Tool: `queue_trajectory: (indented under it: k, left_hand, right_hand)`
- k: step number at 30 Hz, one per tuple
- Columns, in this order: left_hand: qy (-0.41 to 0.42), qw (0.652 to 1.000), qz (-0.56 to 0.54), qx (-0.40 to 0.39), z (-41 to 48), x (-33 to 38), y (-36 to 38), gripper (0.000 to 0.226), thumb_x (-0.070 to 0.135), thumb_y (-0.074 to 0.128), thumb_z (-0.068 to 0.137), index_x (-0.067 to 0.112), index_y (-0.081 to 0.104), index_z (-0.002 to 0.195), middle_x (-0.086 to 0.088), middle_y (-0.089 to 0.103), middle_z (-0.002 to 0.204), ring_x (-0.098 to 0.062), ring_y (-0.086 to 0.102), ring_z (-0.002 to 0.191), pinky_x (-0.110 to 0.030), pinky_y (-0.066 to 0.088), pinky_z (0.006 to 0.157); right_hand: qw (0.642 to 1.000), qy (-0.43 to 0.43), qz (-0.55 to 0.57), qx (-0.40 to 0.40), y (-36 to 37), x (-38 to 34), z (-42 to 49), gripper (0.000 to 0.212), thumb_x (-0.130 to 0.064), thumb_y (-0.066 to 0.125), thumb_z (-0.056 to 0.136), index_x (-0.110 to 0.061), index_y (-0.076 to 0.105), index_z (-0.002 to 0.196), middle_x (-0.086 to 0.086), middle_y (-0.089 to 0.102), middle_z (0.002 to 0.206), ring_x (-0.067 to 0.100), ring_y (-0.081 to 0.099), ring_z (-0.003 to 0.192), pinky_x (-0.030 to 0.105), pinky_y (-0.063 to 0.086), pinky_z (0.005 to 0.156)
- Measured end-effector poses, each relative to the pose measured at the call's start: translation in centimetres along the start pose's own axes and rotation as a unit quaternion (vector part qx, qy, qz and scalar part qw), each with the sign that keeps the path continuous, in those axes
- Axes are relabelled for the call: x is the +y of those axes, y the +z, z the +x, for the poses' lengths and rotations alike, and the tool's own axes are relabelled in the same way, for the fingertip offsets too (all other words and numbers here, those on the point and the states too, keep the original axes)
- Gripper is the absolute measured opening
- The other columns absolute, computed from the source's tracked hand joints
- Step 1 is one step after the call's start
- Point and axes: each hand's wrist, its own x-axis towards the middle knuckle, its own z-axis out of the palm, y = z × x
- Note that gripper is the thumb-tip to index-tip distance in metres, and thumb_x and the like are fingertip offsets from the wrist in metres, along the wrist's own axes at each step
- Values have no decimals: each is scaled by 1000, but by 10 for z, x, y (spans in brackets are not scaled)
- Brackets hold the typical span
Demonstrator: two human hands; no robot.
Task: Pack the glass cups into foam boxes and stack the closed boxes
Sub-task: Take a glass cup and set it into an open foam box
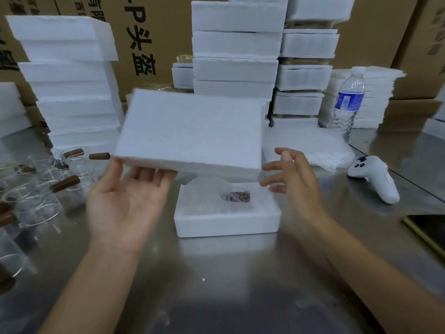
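An open foam box sits on the steel table in front of me, with a bubble-wrapped cup lying inside it. Above it a white foam lid is tilted in the air. My left hand is palm up under the lid's near left corner, thumb at its edge, fingers straight beneath it. My right hand hovers with spread fingers just off the lid's near right corner, apart from it. Several glass cups with brown wooden handles stand at the left.
Stacks of foam boxes rise at the back left and back centre. A water bottle, bubble wrap and a white controller lie at the right. A dark phone lies near the right edge.
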Motion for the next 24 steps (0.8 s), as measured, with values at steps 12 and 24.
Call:
queue_trajectory:
  k: [12,24]
  left_hand:
    - [126,879,458,35,2,-26,-11,42,6,30,96,33,55,117,25,66,108,5,60,104,-15,47,87]
    - [127,822,550,74,-4,-46,-18,22,23,45,98,41,45,110,28,48,107,28,47,84,6,35,64]
  right_hand:
    - [983,144,117,-1,-12,-6,9,24,-41,49,93,-23,64,85,-8,71,79,10,65,73,33,51,69]
    - [991,130,5,-42,-12,3,3,27,-34,53,89,-28,72,71,-13,70,70,1,65,66,24,50,64]
